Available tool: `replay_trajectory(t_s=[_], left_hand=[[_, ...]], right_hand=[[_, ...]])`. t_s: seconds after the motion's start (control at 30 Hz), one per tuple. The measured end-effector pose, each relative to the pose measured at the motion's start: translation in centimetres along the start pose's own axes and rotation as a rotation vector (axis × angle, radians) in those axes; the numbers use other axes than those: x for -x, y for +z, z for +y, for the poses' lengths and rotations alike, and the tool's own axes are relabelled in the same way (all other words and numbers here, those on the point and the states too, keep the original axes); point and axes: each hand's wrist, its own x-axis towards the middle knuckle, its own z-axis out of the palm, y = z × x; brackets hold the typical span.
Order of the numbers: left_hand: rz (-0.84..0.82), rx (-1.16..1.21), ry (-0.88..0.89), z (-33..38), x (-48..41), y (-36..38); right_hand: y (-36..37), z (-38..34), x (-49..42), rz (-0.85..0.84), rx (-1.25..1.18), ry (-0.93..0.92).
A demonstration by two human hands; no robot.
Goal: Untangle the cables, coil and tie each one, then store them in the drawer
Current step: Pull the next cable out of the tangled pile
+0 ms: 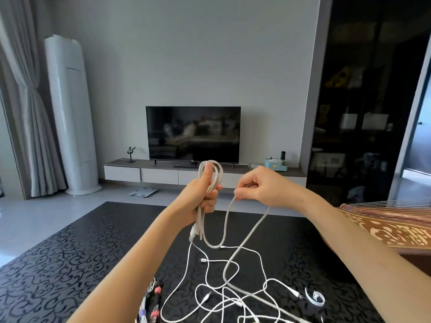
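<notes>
Left hand (pixel 200 197) clenched round the coil (pixel 211 173) of thick white cable. Loops stick up past my thumb, ends hang below the fist. Right hand (pixel 258 190) pinches the same cable's free run (pixel 251 230) between thumb and fingers, just beside the coil. Both hands are up above the table.

The run drops to the table and goes straight into the tangle (pixel 233 297) of thinner white cables. They cross over it in several places, with plugs scattered through the loops. That knot is what's in the way.

Near edge, left of the tangle: tied bundles (pixel 151 301) with pink and purple ties, partly hidden by my left forearm. Right of the tangle: a loose white strap (pixel 314 298), curled, lying apart from the cables.

Table (pixel 70 264) is black with a glossy scroll pattern. A wooden stringed instrument (pixel 396 227) lies at its right edge, under my right arm.

Room: TV (pixel 193 134), screen dark, on a low console (pixel 140 173) with white drawer fronts against the grey wall. A rabbit figure (pixel 131 153) and a teal box (pixel 275 164) sit on the console. Bathroom scale (pixel 142 192) on the floor in front. White tower unit (pixel 72 117) and grey curtain (pixel 25 101) at left, dark glass cabinet (pixel 363 101) at right.
</notes>
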Motion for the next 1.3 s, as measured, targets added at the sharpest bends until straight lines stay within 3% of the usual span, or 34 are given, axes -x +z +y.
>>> replay_trajectory(t_s=[0.2, 0.33, 0.43, 0.53, 0.7, 0.77, 0.97, 1.3], left_hand=[[-0.322, 0.050, -0.066, -1.9, 1.6, 1.9], [-0.383, -0.063, -0.010, -2.9, 2.5, 2.3], [-0.399, -0.136, -0.063, -3.7, 3.2, 2.4], [-0.366, -0.180, -0.098, -4.4, 3.6, 3.0], [-0.234, -0.025, -0.103, -5.0, 3.4, 2.7], [-0.190, -0.035, -0.086, -5.3, 3.0, 2.6], [-0.107, -0.186, 0.017, -7.2, 2.7, 3.6], [0.026, -0.322, 0.099, -8.6, 3.0, 4.2]], right_hand=[[1.3, -0.6, 0.6, 0.062, -0.292, -0.048], [2.5, 0.0, 0.5, 0.222, -0.225, -0.014], [3.5, 0.8, 0.6, 0.328, -0.147, 0.033], [3.9, 1.8, 0.6, 0.392, -0.191, 0.082], [3.9, 3.6, 1.9, 0.286, -0.583, 0.143], [4.4, 4.0, 2.5, 0.318, -0.626, 0.147], [6.4, 3.6, 2.9, 0.630, -0.235, 0.192], [7.9, 3.2, 2.6, 0.533, -0.262, 0.301]])
